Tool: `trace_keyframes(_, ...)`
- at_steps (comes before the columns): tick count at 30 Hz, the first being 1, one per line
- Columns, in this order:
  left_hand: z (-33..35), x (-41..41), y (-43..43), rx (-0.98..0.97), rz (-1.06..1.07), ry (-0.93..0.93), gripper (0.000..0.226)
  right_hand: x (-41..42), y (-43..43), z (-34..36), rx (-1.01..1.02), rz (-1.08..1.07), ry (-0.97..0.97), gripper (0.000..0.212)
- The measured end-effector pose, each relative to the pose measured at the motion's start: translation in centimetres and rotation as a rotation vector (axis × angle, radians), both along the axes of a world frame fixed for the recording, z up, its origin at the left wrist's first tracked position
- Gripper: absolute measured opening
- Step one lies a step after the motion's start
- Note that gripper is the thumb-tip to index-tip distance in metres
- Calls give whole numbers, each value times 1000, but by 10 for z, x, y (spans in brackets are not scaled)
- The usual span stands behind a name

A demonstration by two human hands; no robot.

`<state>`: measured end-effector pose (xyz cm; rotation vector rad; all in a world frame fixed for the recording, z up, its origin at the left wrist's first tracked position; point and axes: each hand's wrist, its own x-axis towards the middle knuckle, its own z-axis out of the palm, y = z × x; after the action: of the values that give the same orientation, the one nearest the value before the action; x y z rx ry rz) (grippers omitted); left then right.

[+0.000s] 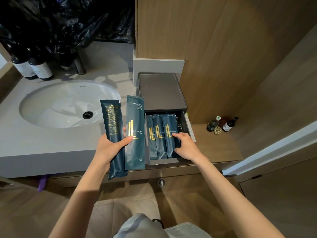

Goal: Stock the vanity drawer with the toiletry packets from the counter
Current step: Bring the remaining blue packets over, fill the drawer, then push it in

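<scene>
Left hand (109,148) grips 2 packets (135,121); right hand (187,146) pinches drawer packet (169,127), half covering it.

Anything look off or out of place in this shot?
Yes: a crumpled black plastic bag hangs over the back of the counter, covering the top of the faucet. In the drawer the packets overlap, tilted against each other rather than lying flat.
</scene>
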<state>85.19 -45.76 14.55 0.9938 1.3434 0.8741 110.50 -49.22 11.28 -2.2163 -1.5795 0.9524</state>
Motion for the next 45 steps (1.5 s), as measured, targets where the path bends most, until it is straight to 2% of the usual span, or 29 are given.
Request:
trace_keyframes(3,-1,-3,-1,-6,3,10,47,3,4,1,33,66,-86,62)
trace_keyframes(7,-2,-5,-2,-10,7,8,45,-2,12,-1,-19,135,-40,77)
trace_keyframes(10,-2,-7,-3,-9,2,5,40,-8,14,-10,-51,186,-95,81)
trace_keyframes(16,-6,-11,-4,-33,12,9,46,-6,11,-10,17,206,-101,68)
trace_keyframes(20,-7,-12,-5,-36,9,21,50,-12,15,-8,120,310,-211,61)
trace_keyframes(23,-6,-14,-6,-36,8,33,50,-21,27,-1,130,439,-281,68)
trace_keyframes(26,-5,-17,-6,-40,7,42,50,-21,46,2,50,526,-440,78)
trace_keyframes(30,-5,-24,-9,-41,8,40,49,-14,64,2,-66,594,-502,97)
trace_keyframes(35,-5,-29,-12,-25,9,20,45,-15,67,2,-63,586,-516,103)
trace_keyframes(45,-3,-26,-12,-38,-14,-14,39,-25,66,-6,-84,467,-461,95)
